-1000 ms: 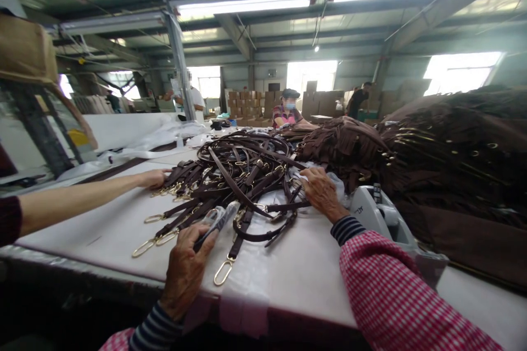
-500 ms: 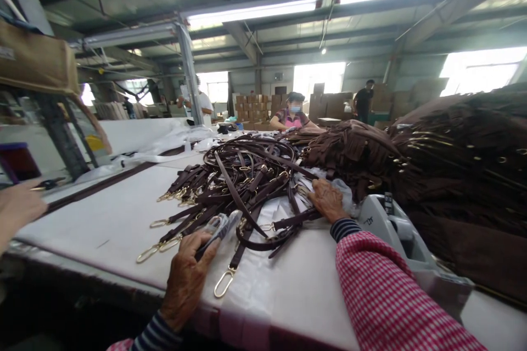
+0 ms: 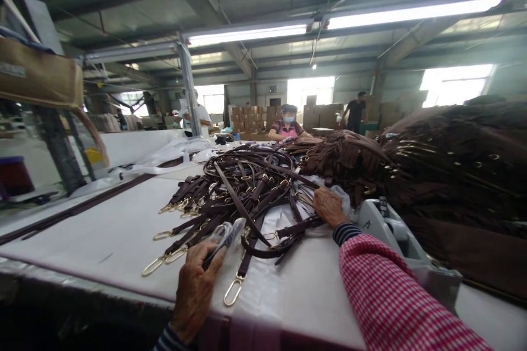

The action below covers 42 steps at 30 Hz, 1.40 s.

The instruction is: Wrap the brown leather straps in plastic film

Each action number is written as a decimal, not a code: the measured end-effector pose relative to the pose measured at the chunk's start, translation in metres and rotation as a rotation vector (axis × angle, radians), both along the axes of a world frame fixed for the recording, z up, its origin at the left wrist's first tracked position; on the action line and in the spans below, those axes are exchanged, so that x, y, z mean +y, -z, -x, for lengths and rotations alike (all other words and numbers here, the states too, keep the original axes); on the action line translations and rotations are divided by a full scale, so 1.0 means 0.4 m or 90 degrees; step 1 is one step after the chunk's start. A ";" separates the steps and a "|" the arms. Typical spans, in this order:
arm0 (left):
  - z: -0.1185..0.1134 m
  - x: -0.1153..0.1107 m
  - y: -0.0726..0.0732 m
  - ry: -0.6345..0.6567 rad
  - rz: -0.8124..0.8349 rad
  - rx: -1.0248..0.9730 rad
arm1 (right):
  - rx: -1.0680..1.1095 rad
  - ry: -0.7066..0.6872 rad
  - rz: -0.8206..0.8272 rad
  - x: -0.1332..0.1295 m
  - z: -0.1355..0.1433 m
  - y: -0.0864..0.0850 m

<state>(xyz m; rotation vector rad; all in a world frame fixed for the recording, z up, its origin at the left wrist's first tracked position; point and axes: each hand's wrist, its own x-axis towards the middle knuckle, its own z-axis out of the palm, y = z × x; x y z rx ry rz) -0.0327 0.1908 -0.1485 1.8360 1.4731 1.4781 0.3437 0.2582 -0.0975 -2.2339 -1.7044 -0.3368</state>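
My left hand [image 3: 196,285], at the table's front edge, is closed round a strap wrapped in clear plastic [image 3: 225,238]. A pale metal ring shows through the wrapping. Across the table, my right hand [image 3: 329,207] is curled down at the right side of the strap pile, against crumpled clear plastic [image 3: 342,195] and pale strips [image 3: 305,199]. What its fingers grip is hidden. Between my hands lies a tangled heap of dark brown straps [image 3: 236,205] with gold clips. One long gold clip [image 3: 233,292] hangs toward the front edge.
A grey tape dispenser [image 3: 385,230] stands right of my right forearm. Beyond it rises a big pile of brown bags [image 3: 448,175]. A long dark strip [image 3: 82,205] runs along the white table [image 3: 119,233] at left. A masked co-worker [image 3: 289,126] is at the far end.
Another person's hand at the left edge has gone out of view. My view has shifted slightly. Both my hands keep much the same place and grip.
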 end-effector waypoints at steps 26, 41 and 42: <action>-0.062 -0.147 -0.159 0.235 0.198 -0.522 | 0.494 -0.204 -0.122 -0.322 0.159 -0.056; -0.230 -0.266 -0.180 0.470 0.386 -0.513 | 0.937 -0.309 0.014 -0.628 0.240 0.014; -0.236 -0.265 -0.179 0.474 0.387 -0.498 | 0.949 -0.338 0.021 -0.629 0.237 0.015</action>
